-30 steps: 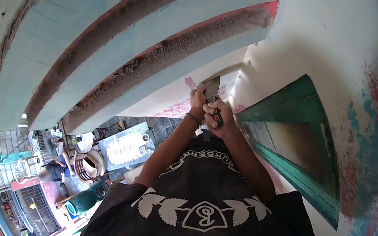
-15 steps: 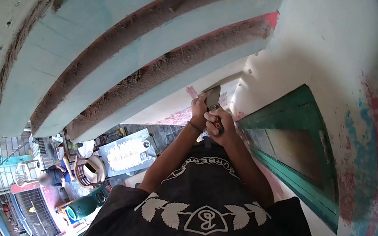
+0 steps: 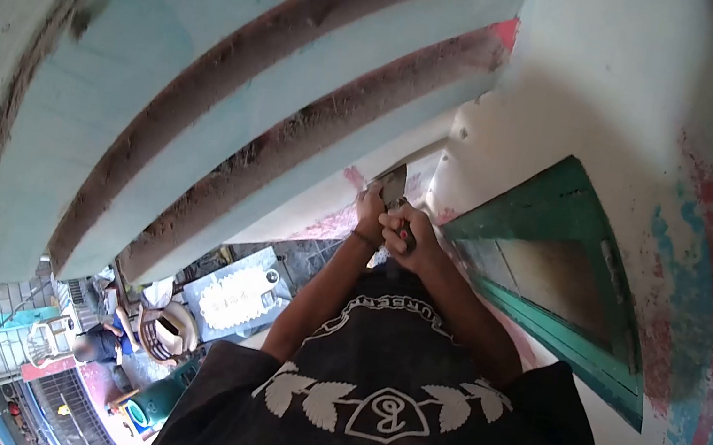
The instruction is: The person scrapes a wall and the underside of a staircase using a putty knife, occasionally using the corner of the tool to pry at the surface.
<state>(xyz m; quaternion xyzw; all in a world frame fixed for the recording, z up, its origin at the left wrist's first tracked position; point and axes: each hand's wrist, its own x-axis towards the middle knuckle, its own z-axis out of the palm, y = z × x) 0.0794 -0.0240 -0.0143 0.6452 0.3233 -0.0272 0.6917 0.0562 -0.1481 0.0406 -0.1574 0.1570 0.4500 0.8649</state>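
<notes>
My right hand (image 3: 411,235) is wrapped round the dark handle of a scraper (image 3: 393,183), whose red-marked butt shows beside the fingers. The wide metal blade points up and away, against or close to the pale wall with pink patches; exact contact cannot be made out. Close beside it, my left hand (image 3: 369,212) grips the scraper at the lower part of its blade, its fingers partly hidden. A dark band circles the left wrist.
Overhead at left, stepped pale-blue ledges (image 3: 231,120) carry rough brown bands. A green-framed window (image 3: 585,334) stands at right. Far below are a light table (image 3: 224,296), a wooden chair (image 3: 156,345), a green drum (image 3: 165,399) and another person (image 3: 104,342).
My view has shifted slightly, and both hands with the scraper appear a little further left. The grip on the scraper stays the same.
</notes>
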